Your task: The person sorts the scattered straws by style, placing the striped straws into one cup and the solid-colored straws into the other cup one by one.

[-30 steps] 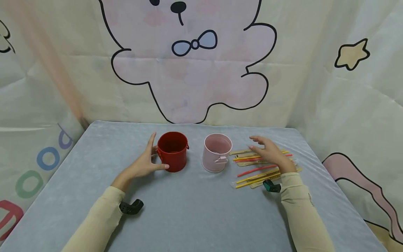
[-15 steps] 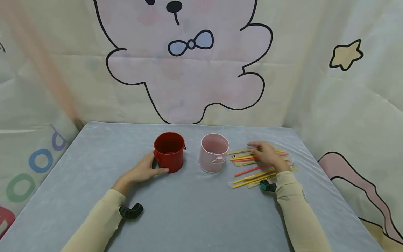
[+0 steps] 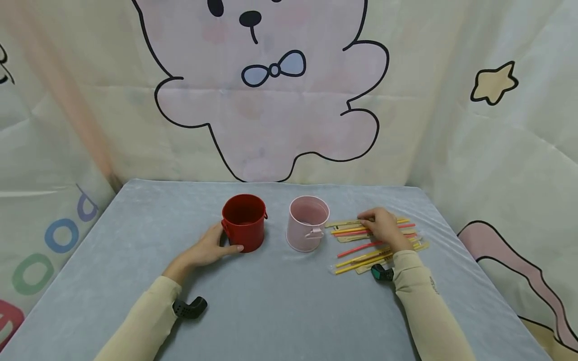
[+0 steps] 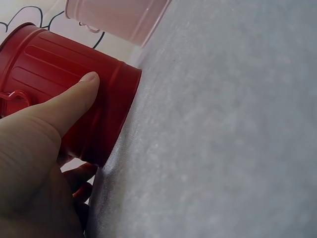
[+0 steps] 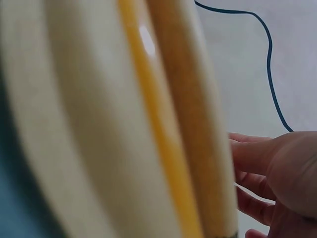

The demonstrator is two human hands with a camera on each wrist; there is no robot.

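A red metal bucket [image 3: 244, 223] stands upright at the table's back middle. My left hand [image 3: 206, 245] holds it from its left side, the thumb lying along its front wall and the other fingers behind, as the left wrist view shows. To the right is a pale pink bucket [image 3: 308, 223]. Beyond it lies a spread of slim yellow, red and paper-coloured sticks [image 3: 359, 248], some in clear wrapping. Over their far side reaches my right hand [image 3: 383, 225], thumb and fingertips right at the farthest stick; I cannot tell whether they pinch it. Blurred sticks [image 5: 163, 119] cover its fingertips in the right wrist view.
A light blue cloth [image 3: 289, 311] covers the table. Behind it hangs a printed curtain [image 3: 271, 125] with a cartoon animal, and more printed cloth [image 3: 506, 165] closes the right side. Dark wrist cameras [image 3: 190, 307] sit below both hands.
My left hand has closed round the red bucket, its raised fingers coming down behind it. The right hand has lowered to the sticks, thumb and fingertips drawing nearer each other.
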